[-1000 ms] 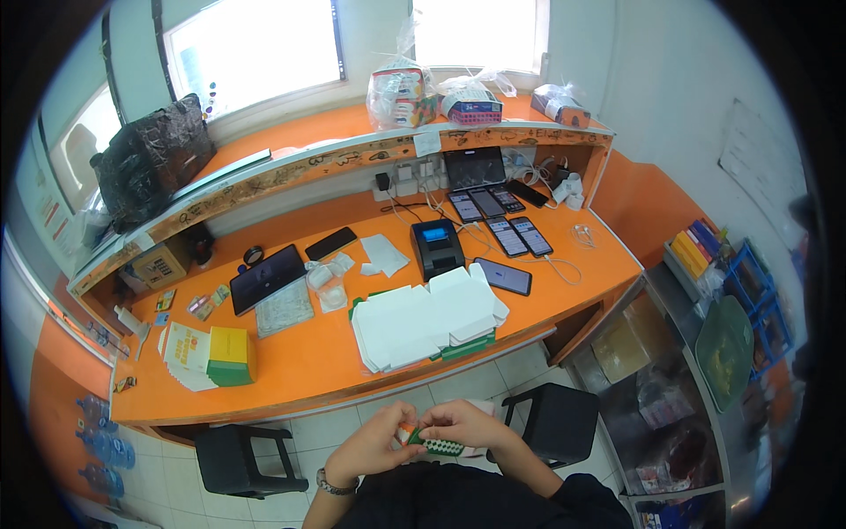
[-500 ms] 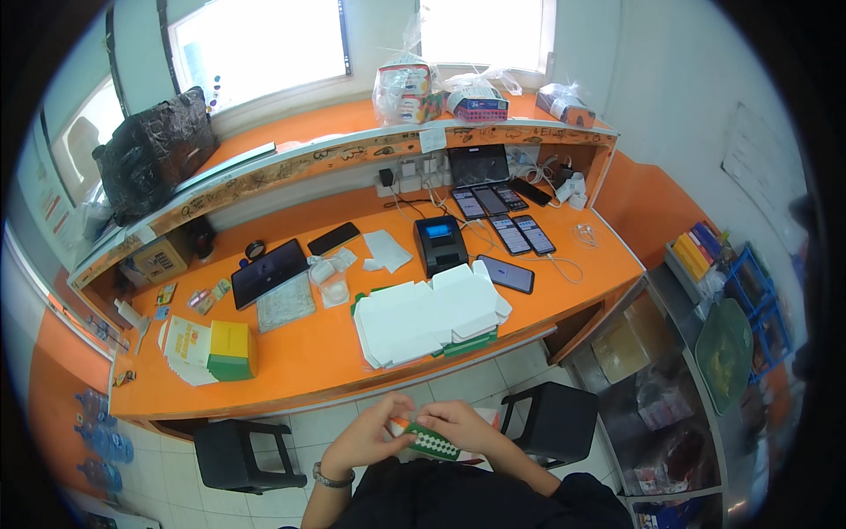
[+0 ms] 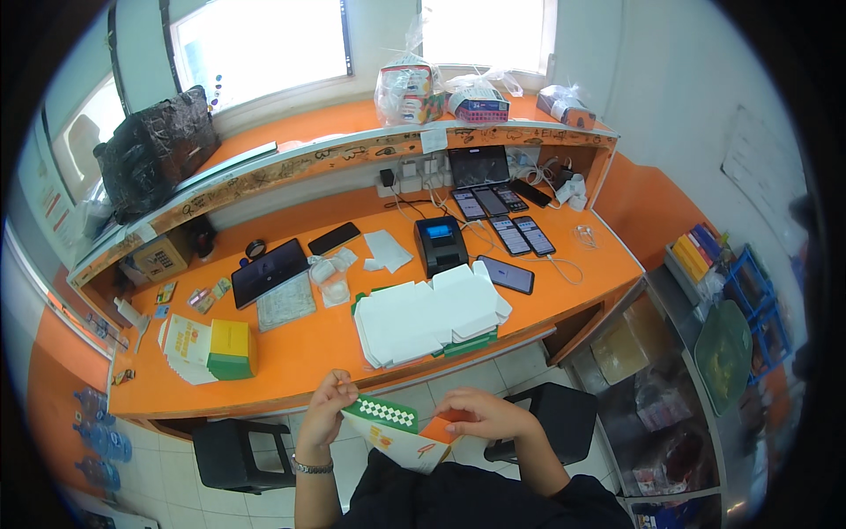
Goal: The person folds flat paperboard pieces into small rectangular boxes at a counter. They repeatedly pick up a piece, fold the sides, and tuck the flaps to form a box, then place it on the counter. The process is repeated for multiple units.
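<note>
A printed carton [image 3: 401, 443], partly folded, is held in front of my body, over the floor by the counter's near edge. Its panels are white, green with a white diamond pattern, and orange. My left hand [image 3: 328, 408], with a bracelet at the wrist, pinches the green top corner. On the other side my right hand [image 3: 476, 413] grips the orange flap, thumb below and fingers above. Just beyond, on the counter, lies a stack of flat white and green carton blanks [image 3: 423, 319]. Nested folded cartons [image 3: 211, 350] in white, yellow and green stand at the left.
The orange counter [image 3: 308, 370] bears a black receipt printer [image 3: 441, 247], several phones [image 3: 507, 275], a tablet [image 3: 269, 273] and cables. Black stools [image 3: 240, 454] stand below at either side. Shelves with a cardboard box [image 3: 630, 344] are at right.
My hands have spread apart, the left one up and leftward, the right one slightly rightward. The carton has opened out and shows more of its white printed panel and orange flap.
</note>
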The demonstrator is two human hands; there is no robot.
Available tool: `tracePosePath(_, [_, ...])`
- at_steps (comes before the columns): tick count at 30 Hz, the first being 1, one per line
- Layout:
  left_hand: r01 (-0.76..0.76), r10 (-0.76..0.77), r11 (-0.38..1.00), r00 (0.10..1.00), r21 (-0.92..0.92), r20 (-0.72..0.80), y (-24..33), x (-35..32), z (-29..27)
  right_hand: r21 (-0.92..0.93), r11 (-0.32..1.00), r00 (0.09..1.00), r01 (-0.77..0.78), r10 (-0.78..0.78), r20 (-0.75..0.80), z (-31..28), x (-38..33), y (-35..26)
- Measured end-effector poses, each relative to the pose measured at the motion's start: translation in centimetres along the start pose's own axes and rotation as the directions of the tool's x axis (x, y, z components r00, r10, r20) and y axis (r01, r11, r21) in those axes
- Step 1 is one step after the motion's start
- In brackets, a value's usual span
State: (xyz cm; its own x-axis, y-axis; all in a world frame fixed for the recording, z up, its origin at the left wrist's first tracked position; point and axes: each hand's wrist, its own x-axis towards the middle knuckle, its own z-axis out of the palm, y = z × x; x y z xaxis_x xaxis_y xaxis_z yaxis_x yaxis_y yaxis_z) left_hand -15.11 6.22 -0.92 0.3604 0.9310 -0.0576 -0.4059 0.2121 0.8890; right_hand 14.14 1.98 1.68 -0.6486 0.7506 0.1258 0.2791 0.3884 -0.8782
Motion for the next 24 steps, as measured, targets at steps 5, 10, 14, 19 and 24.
tracePosePath(5, [-0.299,0.508,0.488,0.861,0.82,0.012,1.1,-0.6,3.6,0.219,0.947,0.97,-0.236,0.215,0.114,0.2,0.0,0.7])
tracePosePath(10, [-0.462,0.255,0.318,0.883,0.828,0.394,2.5,-1.9,7.7,0.199,0.887,0.909,-0.416,0.414,0.051,2.9,0.5,1.4])
tracePosePath(14, [-0.312,0.113,0.573,0.946,0.758,0.304,1.5,-1.7,7.4,0.44,0.879,0.91,-0.184,0.321,-0.26,5.1,0.7,3.0])
tracePosePath(19, [-0.279,0.269,0.81,0.958,0.517,0.095,-1.0,-1.5,3.5,0.613,0.779,0.64,0.131,0.405,-0.652,2.7,0.4,4.8])
tracePosePath(24, [-0.481,0.544,0.781,0.837,0.398,-0.056,-2.0,-2.0,1.4,-0.095,0.995,0.64,-0.012,-0.066,-0.766,1.1,-1.4,2.3])
